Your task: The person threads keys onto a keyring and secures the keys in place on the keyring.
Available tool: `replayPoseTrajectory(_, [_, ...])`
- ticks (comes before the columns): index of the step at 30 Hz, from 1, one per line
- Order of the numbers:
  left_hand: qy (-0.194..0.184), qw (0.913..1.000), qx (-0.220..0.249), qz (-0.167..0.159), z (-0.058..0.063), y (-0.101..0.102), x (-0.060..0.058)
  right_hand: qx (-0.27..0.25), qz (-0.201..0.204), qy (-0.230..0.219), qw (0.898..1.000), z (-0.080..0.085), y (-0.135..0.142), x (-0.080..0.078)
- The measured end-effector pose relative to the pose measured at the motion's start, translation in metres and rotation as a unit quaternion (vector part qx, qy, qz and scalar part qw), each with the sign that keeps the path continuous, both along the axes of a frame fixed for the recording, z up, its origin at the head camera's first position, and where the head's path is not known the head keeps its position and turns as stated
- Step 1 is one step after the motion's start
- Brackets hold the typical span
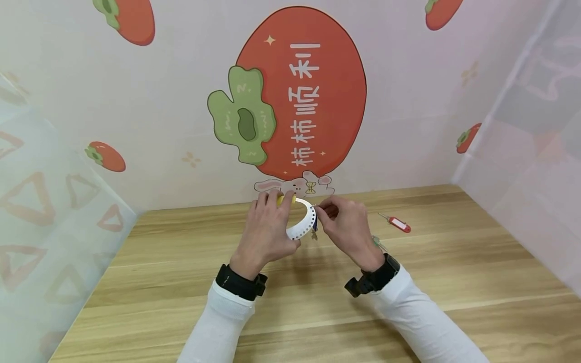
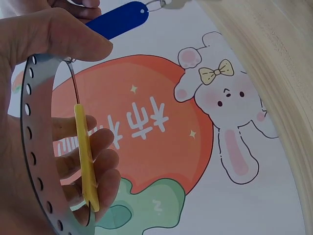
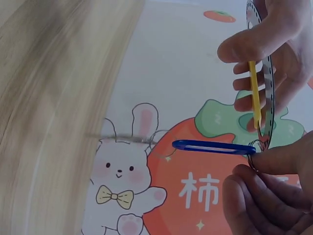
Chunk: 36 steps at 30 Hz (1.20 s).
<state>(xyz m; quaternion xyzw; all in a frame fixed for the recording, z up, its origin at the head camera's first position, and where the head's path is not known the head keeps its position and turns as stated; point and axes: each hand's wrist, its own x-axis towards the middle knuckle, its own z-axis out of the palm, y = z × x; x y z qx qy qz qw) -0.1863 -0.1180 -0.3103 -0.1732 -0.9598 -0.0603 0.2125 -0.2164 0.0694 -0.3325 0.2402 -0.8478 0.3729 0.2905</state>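
My left hand (image 1: 268,229) grips a curved white band (image 1: 308,222) with a row of holes along its edge. A yellow grip (image 2: 86,156) spans the band, and my left fingers lie behind it in the left wrist view. My right hand (image 1: 347,227) pinches a small metal ring (image 3: 253,159) right at the edge of the band, between thumb and forefinger. From that ring extends a blue key tag (image 3: 212,147). A key (image 1: 314,235) on another ring hangs at the tag's far end, blurred in the right wrist view.
A red key tag (image 1: 400,224) with a key lies on the wooden table (image 1: 181,292), right of my right hand. Another key (image 1: 376,241) with a greenish part lies partly hidden behind my right wrist. A wall (image 1: 172,101) with printed persimmons stands behind the table.
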Motion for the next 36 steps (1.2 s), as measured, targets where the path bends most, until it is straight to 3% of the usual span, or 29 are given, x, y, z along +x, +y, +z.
replayPoseTrajectory(8, [-0.008, 0.9999, -0.005, -0.006, 0.0008, 0.0, 0.0002, 0.004, 0.019, 0.05, 0.999, 0.0013, 0.0012, -0.001])
replayPoseTrajectory(19, [-0.034, 0.9989, -0.028, -0.014, 0.0002, -0.0011, 0.0003, 0.079, 0.046, 0.093, 0.991, 0.001, 0.0056, -0.0027])
replayPoseTrajectory(24, [-0.028, 0.9994, -0.017, -0.016, -0.0002, -0.0013, 0.0004, 0.077, 0.051, 0.073, 0.993, 0.0021, 0.0063, -0.002])
replayPoseTrajectory(33, [-0.014, 0.9998, 0.011, 0.002, 0.0005, 0.0006, -0.0005, 0.007, 0.046, 0.028, 0.999, 0.0017, 0.0048, -0.004])
replayPoseTrajectory(36, [-0.015, 0.9996, 0.021, 0.007, 0.001, 0.0001, 0.0001, -0.018, 0.06, -0.009, 0.998, 0.0018, 0.0061, -0.0049])
